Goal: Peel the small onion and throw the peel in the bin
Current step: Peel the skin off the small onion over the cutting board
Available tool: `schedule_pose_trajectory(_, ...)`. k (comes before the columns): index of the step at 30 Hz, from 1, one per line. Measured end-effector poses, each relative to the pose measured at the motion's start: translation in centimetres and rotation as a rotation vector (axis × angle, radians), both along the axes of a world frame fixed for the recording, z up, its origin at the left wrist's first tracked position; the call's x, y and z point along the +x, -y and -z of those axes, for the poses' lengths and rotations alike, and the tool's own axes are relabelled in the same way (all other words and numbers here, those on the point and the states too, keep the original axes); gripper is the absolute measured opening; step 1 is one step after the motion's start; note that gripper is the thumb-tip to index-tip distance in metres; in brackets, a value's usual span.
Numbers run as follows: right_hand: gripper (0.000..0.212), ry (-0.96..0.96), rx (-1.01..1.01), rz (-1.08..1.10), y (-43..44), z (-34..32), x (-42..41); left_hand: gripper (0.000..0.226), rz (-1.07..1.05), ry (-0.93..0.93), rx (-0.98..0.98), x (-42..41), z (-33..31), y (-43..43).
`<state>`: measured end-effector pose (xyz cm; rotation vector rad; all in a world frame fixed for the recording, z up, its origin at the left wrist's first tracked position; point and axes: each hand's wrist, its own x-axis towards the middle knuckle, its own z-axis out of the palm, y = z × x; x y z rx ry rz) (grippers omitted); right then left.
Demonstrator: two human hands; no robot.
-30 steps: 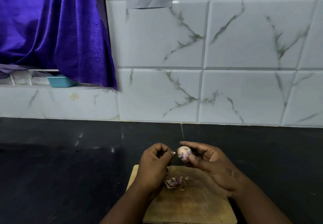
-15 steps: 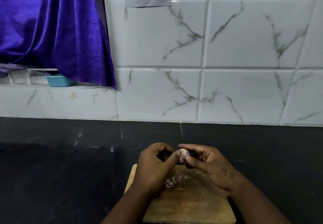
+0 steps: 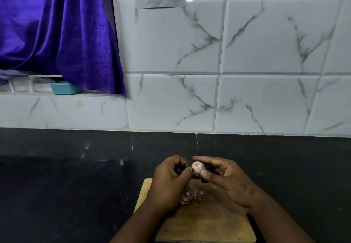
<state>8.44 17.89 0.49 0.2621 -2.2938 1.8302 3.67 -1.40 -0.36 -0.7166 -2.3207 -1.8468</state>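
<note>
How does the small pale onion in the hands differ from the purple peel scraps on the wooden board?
The small pale round onion is one whole piece; the purplish peel scraps are several thin loose bits. The right hand holds the onion above the wooden cutting board; the scraps lie on the board. The onion looks paler than the scraps. Both show purple tints.

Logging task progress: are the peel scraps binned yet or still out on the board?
Still out. A small pile of peel scraps lies on the cutting board; no bin in view. Right hand holds the onion.
</note>
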Motion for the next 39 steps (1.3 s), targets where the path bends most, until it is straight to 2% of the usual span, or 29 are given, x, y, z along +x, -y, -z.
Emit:
schedule_pose_trajectory(3, 0.038, 0.013, -0.058, -0.025, 0.0, -0.2, 0.0, 0.013, 0.029, 0.099, 0.069, -0.2, -0.1, 0.1)
schedule_pose_trajectory(9, 0.039, 0.044, -0.180, -0.074, 0.1, -0.2, 0.1, 0.012, 0.002, 0.152, 0.076, -0.6, -0.3, 0.1)
schedule_pose_trajectory(18, 0.037, 0.117, -0.416, -0.145, 0.3, -0.4, 0.1, 0.010, -0.078, 0.130, -0.136, -1.0, 0.1, 0.4)
schedule_pose_trajectory(25, 0.036, 0.109, -0.551, -0.129, 0.4, -0.4, 0.1, 0.010, -0.059, 0.158, -0.136, -1.1, 0.1, 0.4)
schedule_pose_trajectory(27, 0.036, 0.101, -0.562, -0.105, 0.3, -0.5, 0.1, 0.012, -0.042, 0.173, -0.099, -1.2, 0.3, 0.4)
schedule_pose_trajectory(32, 0.035, 0.106, -0.572, -0.070, 0.3, -0.6, 0.2, 0.031, 0.040, 0.311, 0.188, -0.9, 0.1, 0.0)
schedule_pose_trajectory(39, 0.034, 0.123, -0.552, -0.090, 0.5, -0.7, 0.2, 0.006, 0.112, 0.373, 0.202, -0.7, -0.1, -0.1)
